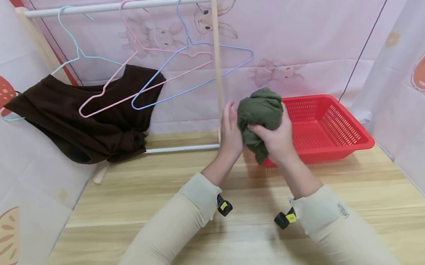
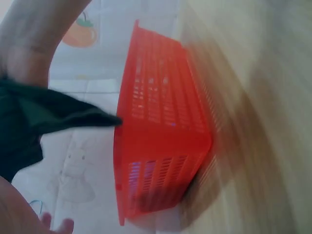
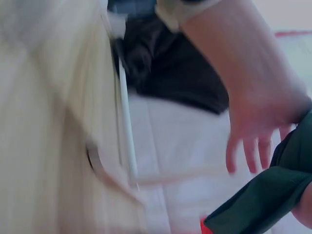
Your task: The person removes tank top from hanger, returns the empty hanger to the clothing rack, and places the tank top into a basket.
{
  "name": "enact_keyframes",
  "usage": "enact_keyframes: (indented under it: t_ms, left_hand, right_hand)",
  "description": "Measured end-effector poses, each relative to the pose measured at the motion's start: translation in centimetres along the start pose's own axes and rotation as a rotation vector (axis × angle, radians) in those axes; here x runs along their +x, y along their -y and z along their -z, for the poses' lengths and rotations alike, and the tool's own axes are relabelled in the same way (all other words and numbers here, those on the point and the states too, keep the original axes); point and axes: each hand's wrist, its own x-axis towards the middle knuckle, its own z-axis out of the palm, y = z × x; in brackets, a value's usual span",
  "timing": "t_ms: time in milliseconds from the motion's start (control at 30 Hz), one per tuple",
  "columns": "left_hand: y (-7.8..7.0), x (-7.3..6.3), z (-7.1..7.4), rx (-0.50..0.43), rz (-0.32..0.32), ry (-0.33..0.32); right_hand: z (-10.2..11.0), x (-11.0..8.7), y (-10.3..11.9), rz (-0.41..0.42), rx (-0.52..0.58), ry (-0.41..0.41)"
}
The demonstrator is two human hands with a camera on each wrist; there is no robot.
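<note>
A crumpled dark green cloth (image 1: 261,112) is held up in front of the red basket (image 1: 351,136), with one end dangling toward the rim. My right hand (image 1: 278,137) grips it from the right, thumb across its front. On the opposite side my left hand (image 1: 231,133) rests against the bundle; its fingers (image 3: 249,153) are straight in the right wrist view. The left wrist view has the hanging corner of the cloth (image 2: 73,114) overlapping the basket's edge.
A clothes rack (image 1: 112,7) stands at the back left. From its rail hang a teal hanger (image 1: 78,51) bearing a brown garment (image 1: 95,112), a pink hanger (image 1: 136,47) and a blue hanger (image 1: 188,43). Printed fabric walls (image 1: 301,21) surround the wooden table (image 1: 146,200).
</note>
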Motion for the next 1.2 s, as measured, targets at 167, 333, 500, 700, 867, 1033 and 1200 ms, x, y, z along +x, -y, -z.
enact_keyframes:
  t_ms: [167, 333, 500, 700, 867, 1033, 1200]
  left_hand:
    - [1.3, 1.1, -1.7, 0.463, -0.146, 0.279]
    - [3.4, 1.7, -3.2, 0.952, -0.363, 0.554]
    - [4.5, 2.4, -4.3, 1.206, -0.309, 0.699]
    - [5.3, 2.5, -4.9, 1.285, -0.145, 0.776]
    - [5.1, 2.2, -5.2, 1.315, -0.126, 0.817]
    - [5.0, 2.1, -5.6, 1.327, -0.126, 0.822]
    - [5.6, 1.9, -5.9, 1.321, -0.117, 0.813]
  right_hand:
    - [4.3, 4.2, -0.4, -0.008, -0.13, -0.153]
    - [7.9, 7.3, -1.1, -0.116, -0.396, -0.201]
    - [9.8, 8.6, -2.4, -0.235, -0.608, -0.189]
    - [11.8, 9.2, -4.6, -0.389, -0.769, -0.168]
    - [13.7, 9.2, -6.0, -0.477, -0.881, -0.114]
    - [15.0, 9.2, -7.0, -0.569, -0.978, -0.011]
    - [15.7, 9.1, -8.1, -0.635, -1.089, 0.207]
